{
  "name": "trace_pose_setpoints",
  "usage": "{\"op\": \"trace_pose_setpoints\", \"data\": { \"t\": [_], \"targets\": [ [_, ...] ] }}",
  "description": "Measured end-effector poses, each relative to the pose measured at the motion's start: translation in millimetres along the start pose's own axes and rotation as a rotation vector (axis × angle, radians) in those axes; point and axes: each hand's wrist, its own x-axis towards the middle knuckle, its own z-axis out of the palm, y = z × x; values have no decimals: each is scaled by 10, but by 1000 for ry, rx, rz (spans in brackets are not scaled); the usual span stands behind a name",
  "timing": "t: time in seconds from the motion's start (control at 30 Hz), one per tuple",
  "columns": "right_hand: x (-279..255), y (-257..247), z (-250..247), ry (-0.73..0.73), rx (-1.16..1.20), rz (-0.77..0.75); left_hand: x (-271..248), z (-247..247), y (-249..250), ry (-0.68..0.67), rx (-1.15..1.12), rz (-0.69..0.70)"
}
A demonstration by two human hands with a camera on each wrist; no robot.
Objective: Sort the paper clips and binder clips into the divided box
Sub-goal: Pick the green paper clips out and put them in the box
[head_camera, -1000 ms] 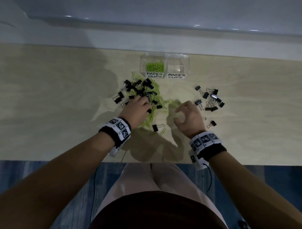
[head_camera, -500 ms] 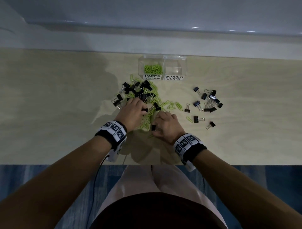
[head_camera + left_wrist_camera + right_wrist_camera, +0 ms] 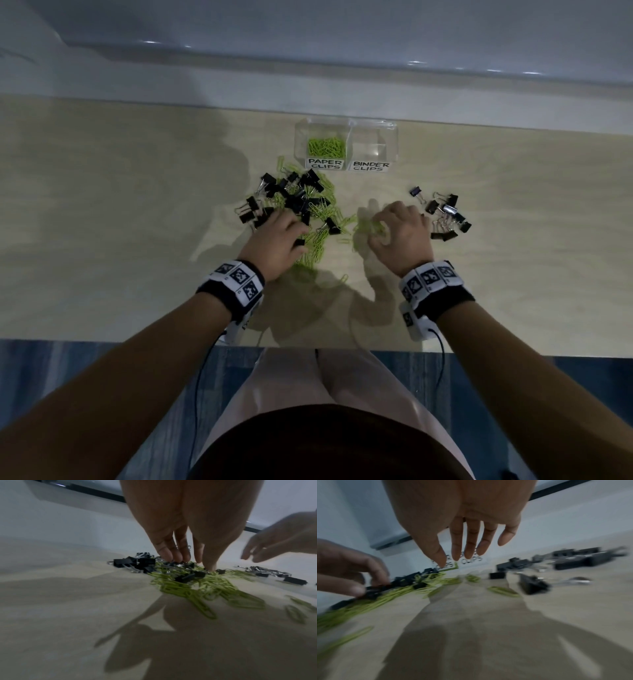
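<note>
Left hand [image 3: 278, 240] down on the near edge of the mixed heap [image 3: 294, 205], fingers fairly straight and pressed together, fingertips [image 3: 173, 557] touching black binder clips and green paper clips in the pile; nothing pinched or lifted that can be seen. Right hand [image 3: 399, 234] raised a little off the table [image 3: 120, 222], between the heap and the separate group of black binder clips [image 3: 445, 216]. From the right wrist camera, fingers [image 3: 471, 543] hanging loose and extended, nothing between them — though that picture is blurred. From the head camera, a small bunch of green paper clips [image 3: 368, 228] just at the thumb side of this hand; held or merely lying beneath it, cannot tell.

Farther out, loose green paper clips [image 3: 202, 592] spread over the wood toward the near edge, a few strays lying apart. Beyond the heap, the clear divided box [image 3: 346, 142] at the back of the table: left compartment, labelled PAPER CLIPS, holding a clump of green clips [image 3: 326, 145]; right compartment, labelled BINDER CLIPS — only clear plastic visible there. Black bands with square markers [image 3: 236, 279] on both wrists.
</note>
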Motion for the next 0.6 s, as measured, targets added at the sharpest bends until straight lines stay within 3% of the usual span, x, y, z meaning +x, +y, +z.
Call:
{"op": "trace_pose_setpoints", "data": {
  "t": [0.17,0.27,0.43,0.6],
  "targets": [
    [140,-410,203,-166,-43,-100,32,27,-21,-26,-42,-54],
    [209,-486,297,-237,-83,-85,-7,-34,-104,59,-39,-39],
    [242,-472,335,-199,-64,-120,20,-100,-185,227,10,-130],
    [229,-437,350,-153,13,-143,335,-76,269,50,2,18]
  ]
}}
